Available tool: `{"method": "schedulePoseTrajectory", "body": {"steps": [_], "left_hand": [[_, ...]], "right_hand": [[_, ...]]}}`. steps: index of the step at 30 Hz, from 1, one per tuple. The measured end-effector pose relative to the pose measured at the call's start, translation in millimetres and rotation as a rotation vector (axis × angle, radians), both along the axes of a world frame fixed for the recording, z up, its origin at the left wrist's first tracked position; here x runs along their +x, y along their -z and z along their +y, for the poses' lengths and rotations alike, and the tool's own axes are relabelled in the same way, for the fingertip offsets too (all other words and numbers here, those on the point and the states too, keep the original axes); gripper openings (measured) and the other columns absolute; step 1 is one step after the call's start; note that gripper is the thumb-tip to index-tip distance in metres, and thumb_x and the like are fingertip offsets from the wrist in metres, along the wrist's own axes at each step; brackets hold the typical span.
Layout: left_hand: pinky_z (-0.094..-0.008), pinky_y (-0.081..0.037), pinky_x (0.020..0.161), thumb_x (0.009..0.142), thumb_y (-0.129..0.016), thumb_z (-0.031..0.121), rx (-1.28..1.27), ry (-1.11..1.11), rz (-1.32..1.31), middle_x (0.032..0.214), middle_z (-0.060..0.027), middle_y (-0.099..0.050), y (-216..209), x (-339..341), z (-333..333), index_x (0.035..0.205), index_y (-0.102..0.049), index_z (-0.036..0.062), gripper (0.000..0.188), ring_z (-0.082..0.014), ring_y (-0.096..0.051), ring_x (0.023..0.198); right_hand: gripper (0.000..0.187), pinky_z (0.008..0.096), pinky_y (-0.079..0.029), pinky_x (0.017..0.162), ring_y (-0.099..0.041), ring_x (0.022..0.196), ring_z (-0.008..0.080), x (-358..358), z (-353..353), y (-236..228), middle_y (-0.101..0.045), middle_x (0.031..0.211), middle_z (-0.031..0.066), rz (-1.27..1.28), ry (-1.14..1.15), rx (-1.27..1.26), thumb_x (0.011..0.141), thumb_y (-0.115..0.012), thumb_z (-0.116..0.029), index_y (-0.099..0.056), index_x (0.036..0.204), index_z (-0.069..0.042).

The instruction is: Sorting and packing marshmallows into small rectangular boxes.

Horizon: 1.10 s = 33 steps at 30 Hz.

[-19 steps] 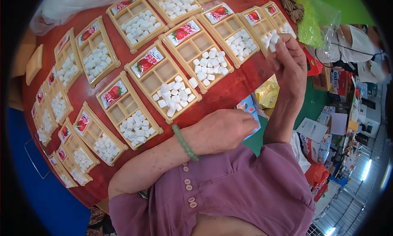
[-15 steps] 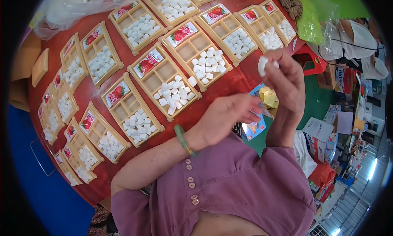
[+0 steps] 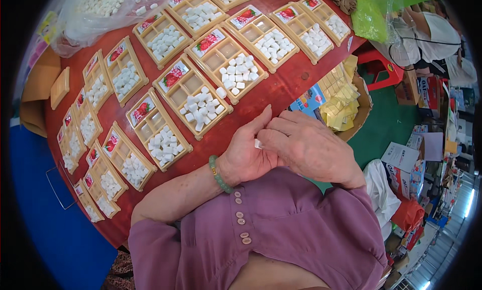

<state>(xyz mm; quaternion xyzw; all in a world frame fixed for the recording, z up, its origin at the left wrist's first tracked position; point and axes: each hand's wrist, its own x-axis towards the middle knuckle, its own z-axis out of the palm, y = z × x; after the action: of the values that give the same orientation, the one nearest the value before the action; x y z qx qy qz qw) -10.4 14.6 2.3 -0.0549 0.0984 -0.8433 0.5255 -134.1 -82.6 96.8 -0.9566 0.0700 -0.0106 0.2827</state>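
Observation:
In front of my chest my hands are together. My left hand (image 3: 247, 152), with a green bead bracelet above it, is open and cupped, thumb stretched out; its other fingers are mostly hidden by my right hand. My right hand (image 3: 314, 149) lies over that palm, closed on a small white marshmallow (image 3: 258, 144) that shows at its fingertips. Nearest them is a beige compartment tray (image 3: 198, 135) with a heap of white marshmallows (image 3: 202, 109) in one section and a strawberry-printed sachet (image 3: 173, 76) in another. One loose marshmallow (image 3: 221, 92) rests at its right edge.
Several similar trays (image 3: 243, 91) stand in slanting rows on the red table (image 3: 281, 86). A clear bag of white pieces (image 3: 70, 36) is at the far left. On the right are a carton of yellow packets (image 3: 369, 101) and a red stool (image 3: 389, 81).
My right hand has come down and left with the white marshmallow to meet my left hand, which has turned palm up. The carton of yellow packets now shows more fully.

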Motion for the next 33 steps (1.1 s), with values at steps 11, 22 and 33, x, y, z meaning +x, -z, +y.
{"method": "schedulePoseTrajectory", "body": {"steps": [11, 22, 33], "left_hand": [[-0.0305, -0.053, 0.066, 0.105, -0.038, 0.036, 0.019, 0.057, -0.305, 0.106, -0.0134, -0.067, 2, 3, -4, 0.124, -0.057, -0.0019, 0.046, -0.0202, -0.067, 0.083], [-0.0223, -0.044, 0.055, 0.102, -0.05, 0.018, 0.008, 0.153, -0.551, 0.102, -0.0116, -0.066, -5, 6, -3, 0.123, -0.059, -0.0042, 0.032, -0.0123, -0.062, 0.073], [-0.0195, -0.041, 0.051, 0.1, -0.058, 0.026, 0.043, 0.199, -0.553, 0.094, -0.0056, -0.066, -6, 4, -5, 0.11, -0.066, 0.003, 0.026, -0.0082, -0.059, 0.066]], "right_hand": [[0.031, 0.0256, -0.043, 0.069, -0.053, 0.077, 0.0132, -4, -51, 10, -0.055, 0.086, -0.0004, -0.287, 0.271, 0.258, 0.083, -0.071, -0.002, -0.07, 0.114, -0.002], [0.014, 0.0176, -0.04, 0.042, -0.053, 0.053, 0.002, 29, -101, 53, -0.062, 0.074, -0.0009, -0.421, 0.651, 0.523, 0.086, -0.073, 0.0, -0.067, 0.099, -0.001], [0.024, 0.0217, -0.047, 0.079, -0.059, 0.091, 0.0087, 36, -106, 47, -0.062, 0.104, 0.003, -0.364, 0.546, 0.272, 0.088, -0.066, 0.004, -0.07, 0.112, 0.0]]}}
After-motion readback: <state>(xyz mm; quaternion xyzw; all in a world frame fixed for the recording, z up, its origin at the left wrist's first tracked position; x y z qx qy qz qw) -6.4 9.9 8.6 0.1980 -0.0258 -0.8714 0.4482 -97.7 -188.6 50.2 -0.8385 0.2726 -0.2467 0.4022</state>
